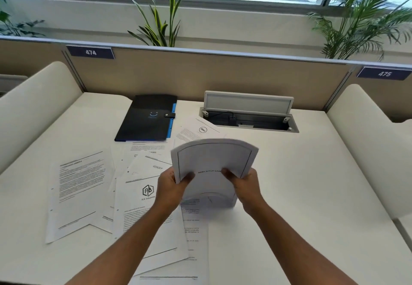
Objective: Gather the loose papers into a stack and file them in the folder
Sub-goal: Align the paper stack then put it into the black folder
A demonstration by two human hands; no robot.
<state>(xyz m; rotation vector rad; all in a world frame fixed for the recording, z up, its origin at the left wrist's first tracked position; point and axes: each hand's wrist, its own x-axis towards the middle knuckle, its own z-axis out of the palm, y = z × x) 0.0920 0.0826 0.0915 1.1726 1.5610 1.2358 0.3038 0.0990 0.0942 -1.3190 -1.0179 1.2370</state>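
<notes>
Print on the stack (211, 168) I hold blurred beyond reading, its lower edge smeared, loose papers (142, 195) partly under my hands (171, 186), bottom sheet (169, 281) cut off by the frame

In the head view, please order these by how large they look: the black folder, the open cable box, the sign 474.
1. Open cable box and black folder: they look alike, so I cannot rank them.
2. Sign 474: clearly smallest.

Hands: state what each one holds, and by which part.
Both grip one stack of papers: left hand on its lower left edge, right hand on its lower right edge.
</notes>
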